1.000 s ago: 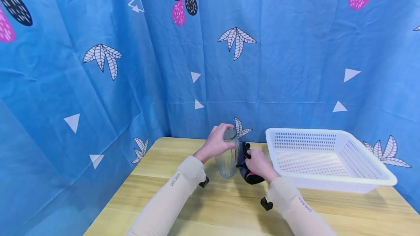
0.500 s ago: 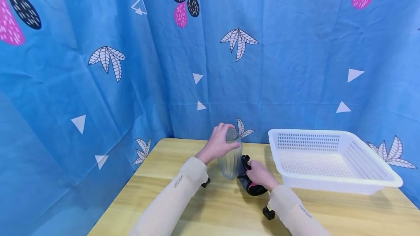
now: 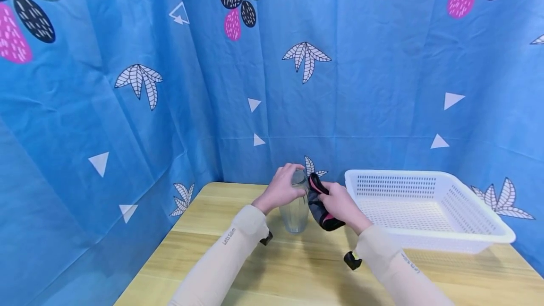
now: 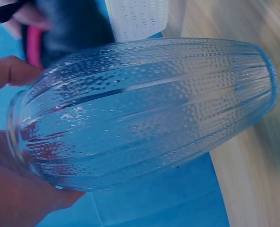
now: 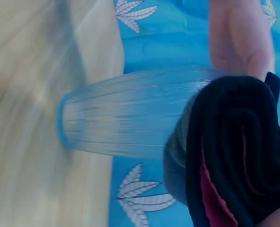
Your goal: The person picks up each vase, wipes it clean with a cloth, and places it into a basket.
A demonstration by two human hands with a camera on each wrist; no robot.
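Note:
A clear ribbed glass vase (image 3: 294, 221) stands upright on the wooden table, its foot on the wood. My left hand (image 3: 281, 189) grips it around the neck from above, thumb and fingers on either side of the rim. In the left wrist view the vase (image 4: 149, 113) shows dotted, grooved glass. Beside it on the right, my right hand (image 3: 342, 204) holds a rolled dark grey cloth piece (image 3: 316, 207) with black edging and a pink lining. The right wrist view shows the layered end of this roll (image 5: 234, 142) overlapping the upper part of the vase.
A white perforated plastic basket (image 3: 429, 235) stands on the right side of the table (image 3: 289, 273), close to my right hand. A blue patterned curtain (image 3: 272, 84) hangs behind the table and along its left.
My right hand dipped toward the table with the cloth roll, then lifted it again beside the vase's upper part. My left hand keeps its grip on the vase. The head view shifted slightly.

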